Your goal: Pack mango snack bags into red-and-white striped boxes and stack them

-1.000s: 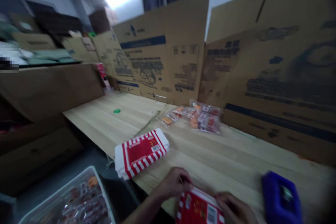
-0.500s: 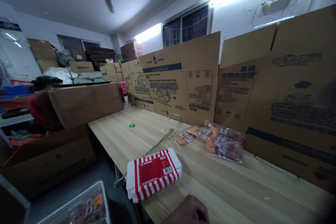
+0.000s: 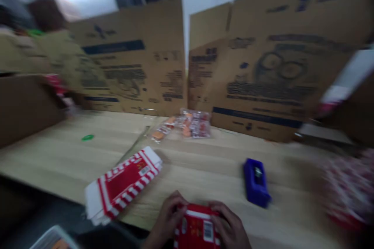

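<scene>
At the near edge of the table, a red paper carton (image 3: 196, 223) with white trim and a barcode is held between my two hands. My left hand (image 3: 171, 216) grips its left side, fingers curled over the upper corner. On the opposite side my right hand (image 3: 229, 221) pinches the right edge. The carton's lower part is cut off by the frame. To the left lies a stack of flat red-and-white striped cartons (image 3: 125, 183), reaching the table's front edge. Motion blur softens the whole picture.
A blue plastic holder (image 3: 257, 183) with a dark middle stands right of my hands. Clear packets of orange pieces (image 3: 195, 123) lie near the upright cardboard sheets (image 3: 248, 70). A green ring (image 3: 87, 137) is at left, a blurred red-and-white pile (image 3: 350, 190) at far right.
The view has swung right and down, bringing the blue holder and right-hand pile into sight. Both hands now show, gripping a red carton; before, only one closed hand was visible.
</scene>
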`<action>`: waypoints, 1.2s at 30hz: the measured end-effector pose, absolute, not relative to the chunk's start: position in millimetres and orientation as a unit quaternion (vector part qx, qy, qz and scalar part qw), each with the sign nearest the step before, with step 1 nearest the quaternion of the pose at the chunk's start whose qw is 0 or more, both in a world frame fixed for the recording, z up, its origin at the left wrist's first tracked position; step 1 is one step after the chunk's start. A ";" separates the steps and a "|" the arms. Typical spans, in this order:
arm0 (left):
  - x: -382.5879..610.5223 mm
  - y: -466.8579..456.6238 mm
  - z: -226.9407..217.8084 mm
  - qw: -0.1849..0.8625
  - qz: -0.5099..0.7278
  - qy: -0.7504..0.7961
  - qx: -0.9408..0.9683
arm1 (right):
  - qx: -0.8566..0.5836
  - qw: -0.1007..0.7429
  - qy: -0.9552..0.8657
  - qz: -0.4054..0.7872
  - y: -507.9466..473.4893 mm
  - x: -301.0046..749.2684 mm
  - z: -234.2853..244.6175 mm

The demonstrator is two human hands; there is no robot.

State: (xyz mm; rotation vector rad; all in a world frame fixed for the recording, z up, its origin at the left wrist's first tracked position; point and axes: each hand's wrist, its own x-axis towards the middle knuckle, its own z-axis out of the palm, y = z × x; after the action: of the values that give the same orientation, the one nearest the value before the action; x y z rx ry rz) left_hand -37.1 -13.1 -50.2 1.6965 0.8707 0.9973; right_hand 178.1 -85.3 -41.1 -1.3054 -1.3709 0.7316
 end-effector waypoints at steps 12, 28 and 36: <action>-25.6 1.5 -36.5 0.636 0.376 0.452 0.500 | -0.742 0.614 -0.257 0.074 -75.2 326.1 -63.3; -55.8 60.4 -1.6 0.529 0.327 0.446 0.643 | -0.672 0.719 -0.174 0.026 -81.3 265.1 -78.8; -40.0 65.0 9.8 0.513 0.192 0.380 0.746 | -0.676 0.706 -0.183 0.106 -95.6 269.5 -99.1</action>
State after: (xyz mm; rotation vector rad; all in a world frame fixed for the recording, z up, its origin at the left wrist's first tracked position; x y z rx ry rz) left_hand -40.0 65.0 9.8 1.7928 0.9128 0.4619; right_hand 269.5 -95.6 -99.1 -1.5012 -0.4064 0.2366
